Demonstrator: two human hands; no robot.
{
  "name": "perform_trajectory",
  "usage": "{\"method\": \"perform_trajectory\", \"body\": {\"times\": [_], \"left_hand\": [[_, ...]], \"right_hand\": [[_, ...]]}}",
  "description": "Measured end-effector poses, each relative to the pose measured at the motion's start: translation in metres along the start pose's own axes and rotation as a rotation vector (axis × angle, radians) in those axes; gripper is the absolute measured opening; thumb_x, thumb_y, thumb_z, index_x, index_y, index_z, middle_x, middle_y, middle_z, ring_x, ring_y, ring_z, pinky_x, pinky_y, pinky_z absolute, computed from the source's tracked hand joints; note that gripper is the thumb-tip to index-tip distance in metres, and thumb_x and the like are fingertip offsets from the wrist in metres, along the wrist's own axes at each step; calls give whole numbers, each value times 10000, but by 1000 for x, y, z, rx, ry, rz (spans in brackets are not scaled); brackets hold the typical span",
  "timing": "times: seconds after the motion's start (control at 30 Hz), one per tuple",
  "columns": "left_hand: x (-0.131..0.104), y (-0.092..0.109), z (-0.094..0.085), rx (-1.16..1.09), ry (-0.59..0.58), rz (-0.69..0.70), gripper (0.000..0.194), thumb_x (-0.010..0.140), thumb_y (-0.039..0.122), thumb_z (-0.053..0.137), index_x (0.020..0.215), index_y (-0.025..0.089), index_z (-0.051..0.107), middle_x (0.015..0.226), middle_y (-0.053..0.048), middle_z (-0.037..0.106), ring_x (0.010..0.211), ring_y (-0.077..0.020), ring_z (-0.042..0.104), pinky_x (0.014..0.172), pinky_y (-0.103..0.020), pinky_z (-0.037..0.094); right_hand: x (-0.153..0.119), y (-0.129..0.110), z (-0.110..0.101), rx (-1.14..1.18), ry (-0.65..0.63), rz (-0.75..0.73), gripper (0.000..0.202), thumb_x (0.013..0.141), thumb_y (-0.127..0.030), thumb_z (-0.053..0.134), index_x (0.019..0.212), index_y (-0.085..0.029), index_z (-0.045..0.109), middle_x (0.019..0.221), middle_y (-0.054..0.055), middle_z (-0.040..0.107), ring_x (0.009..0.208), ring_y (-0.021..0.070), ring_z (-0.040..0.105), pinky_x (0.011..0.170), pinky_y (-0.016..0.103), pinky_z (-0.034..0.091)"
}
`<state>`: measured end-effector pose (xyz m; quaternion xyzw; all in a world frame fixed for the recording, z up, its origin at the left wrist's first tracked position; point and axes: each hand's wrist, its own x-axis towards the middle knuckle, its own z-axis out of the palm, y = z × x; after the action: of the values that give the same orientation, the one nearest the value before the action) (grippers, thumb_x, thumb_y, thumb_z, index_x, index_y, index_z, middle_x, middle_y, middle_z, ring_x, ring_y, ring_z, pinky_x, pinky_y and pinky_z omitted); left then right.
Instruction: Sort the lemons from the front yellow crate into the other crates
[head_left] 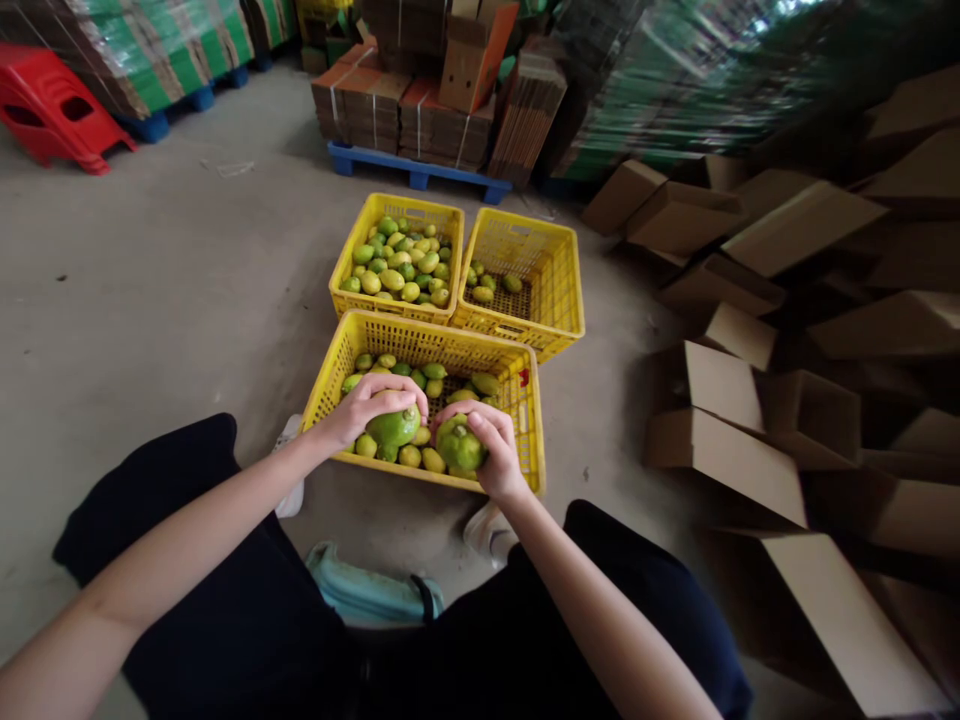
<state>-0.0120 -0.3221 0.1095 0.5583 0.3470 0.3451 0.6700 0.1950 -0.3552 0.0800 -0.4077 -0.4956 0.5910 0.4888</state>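
Above the nearest yellow crate (534, 440), my left hand (373, 397) is wrapped over a green lemon (395, 426). Another green lemon (460, 443) sits in the grip of my right hand (495, 445), close beside the first. Both fruits are held apart from each other, their stem ends showing. More green and yellow lemons (433, 460) lie loose on the bottom of this crate. Part of that fruit is covered by my hands.
Behind stand a yellow crate full of lemons (391, 280) and a yellow crate with only several (551, 270). Cardboard boxes (742, 450) are heaped at right. Flattened cartons sit on a blue pallet (416, 168). A red stool (56, 105) stands far left.
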Motion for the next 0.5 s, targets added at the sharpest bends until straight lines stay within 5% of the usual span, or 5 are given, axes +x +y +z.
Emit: {"method": "perform_trajectory", "body": {"times": [0.33, 0.5], "left_hand": [[4, 2, 3, -37, -19, -19, 263, 788, 415, 630, 758, 178, 739, 735, -49, 706, 661, -177, 648, 633, -279, 500], [8, -6, 6, -163, 27, -70, 270, 761, 414, 663, 767, 150, 720, 748, -46, 702, 634, -155, 652, 597, -257, 505]], "right_hand": [[-1, -3, 1, -10, 22, -10, 358, 871, -540, 621, 792, -230, 781, 787, 50, 735, 756, 249, 670, 748, 375, 531], [2, -10, 7, 165, 106, 135, 358, 805, -566, 647, 742, -226, 738, 734, 39, 720, 702, 238, 685, 626, 348, 540]]}}
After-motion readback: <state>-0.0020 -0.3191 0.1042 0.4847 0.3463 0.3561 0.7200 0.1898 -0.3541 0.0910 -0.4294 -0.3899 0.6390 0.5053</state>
